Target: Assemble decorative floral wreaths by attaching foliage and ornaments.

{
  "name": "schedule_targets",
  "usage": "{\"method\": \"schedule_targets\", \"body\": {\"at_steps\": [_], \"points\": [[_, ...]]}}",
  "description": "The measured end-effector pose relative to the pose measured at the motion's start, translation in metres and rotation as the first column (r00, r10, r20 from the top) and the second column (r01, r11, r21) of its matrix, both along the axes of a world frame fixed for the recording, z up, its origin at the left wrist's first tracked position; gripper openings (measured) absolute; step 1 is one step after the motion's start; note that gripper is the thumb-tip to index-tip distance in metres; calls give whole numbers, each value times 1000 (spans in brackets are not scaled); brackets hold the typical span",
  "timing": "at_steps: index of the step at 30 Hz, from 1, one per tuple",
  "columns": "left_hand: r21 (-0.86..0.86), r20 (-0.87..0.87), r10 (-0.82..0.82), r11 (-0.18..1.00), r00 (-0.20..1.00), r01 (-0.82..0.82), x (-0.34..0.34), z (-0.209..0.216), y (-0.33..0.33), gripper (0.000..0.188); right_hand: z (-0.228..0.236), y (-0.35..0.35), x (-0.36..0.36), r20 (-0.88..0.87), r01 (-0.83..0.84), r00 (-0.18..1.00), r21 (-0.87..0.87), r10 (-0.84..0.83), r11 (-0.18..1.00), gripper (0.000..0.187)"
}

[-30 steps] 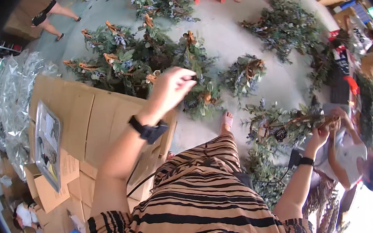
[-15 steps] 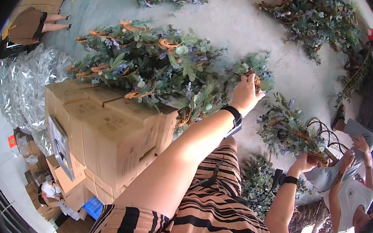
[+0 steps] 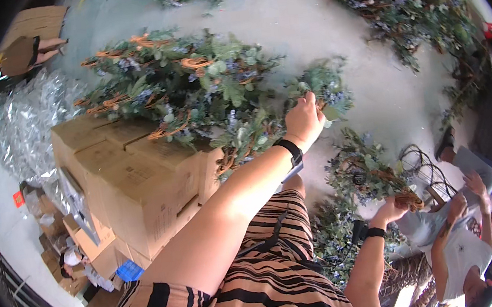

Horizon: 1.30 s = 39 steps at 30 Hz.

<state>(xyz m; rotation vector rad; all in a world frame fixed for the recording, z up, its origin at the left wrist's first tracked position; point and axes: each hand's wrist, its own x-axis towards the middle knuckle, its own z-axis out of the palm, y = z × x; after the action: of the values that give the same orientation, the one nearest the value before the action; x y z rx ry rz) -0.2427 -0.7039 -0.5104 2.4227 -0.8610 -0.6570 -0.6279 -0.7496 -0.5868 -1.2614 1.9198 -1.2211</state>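
My left hand (image 3: 305, 121), with a black watch on the wrist, is stretched forward and closed on a small leafy swag (image 3: 326, 81) of green foliage and pale purple flowers. Its fingers cover the part they grip. Lower right, my right hand (image 3: 391, 211) is closed around the twisted brown vine end of another leafy swag (image 3: 360, 168). That piece hangs with its foliage pointing up and to the left. Whether the two held pieces join cannot be made out. Just left of my left hand lies a large heap of similar swags (image 3: 214, 84), brown vine ends showing.
Stacked cardboard boxes (image 3: 133, 172) stand close on my left, beside silvery plastic wrap (image 3: 37, 129). More foliage (image 3: 411, 7) lies at the upper right. Near my right hand are dark looped wires (image 3: 426, 163) and a seated person (image 3: 460, 250). Others are at the far left.
The view has shifted slightly, so the heap and boxes sit farther left. Both hands keep their grips; my left fingers now lie more over the swag's vine part.
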Motion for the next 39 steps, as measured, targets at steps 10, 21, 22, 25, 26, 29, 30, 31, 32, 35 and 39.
{"method": "schedule_targets", "body": {"at_steps": [10,21,22,25,26,29,30,31,32,35,39], "points": [[-80,-11,126,989,992,-126,69,-5,76,22,-12,-28,52,73,-151,986,41,148,988,41],[-293,-204,94,944,974,-153,107,215,106,19,2,-67,169,89,-412,911,139,403,900,38],[-274,-234,170,933,957,-232,107,247,116,18,12,-65,190,73,-457,889,117,451,882,38],[-244,-179,349,890,920,-385,115,318,146,19,24,-60,237,-107,-546,826,86,553,833,36],[-259,-151,381,875,912,-408,120,336,157,20,24,-57,251,-89,-556,823,82,561,827,36],[-307,6,510,819,860,-484,126,387,184,19,5,-50,293,-1,-654,753,109,658,749,36],[-291,87,535,820,840,-492,125,410,195,19,5,-45,313,44,-679,733,88,679,729,36],[-276,158,553,820,818,-501,126,427,205,20,7,-37,330,79,-700,714,67,695,711,36],[-308,223,584,802,780,-512,126,440,210,20,0,-34,342,50,-714,700,82,712,696,35],[-400,297,673,732,677,-552,114,506,254,24,4,-2,388,53,-757,635,243,771,606,38],[-434,508,639,769,578,-469,125,572,318,38,-87,8,393,201,-853,517,194,832,484,39]]}}
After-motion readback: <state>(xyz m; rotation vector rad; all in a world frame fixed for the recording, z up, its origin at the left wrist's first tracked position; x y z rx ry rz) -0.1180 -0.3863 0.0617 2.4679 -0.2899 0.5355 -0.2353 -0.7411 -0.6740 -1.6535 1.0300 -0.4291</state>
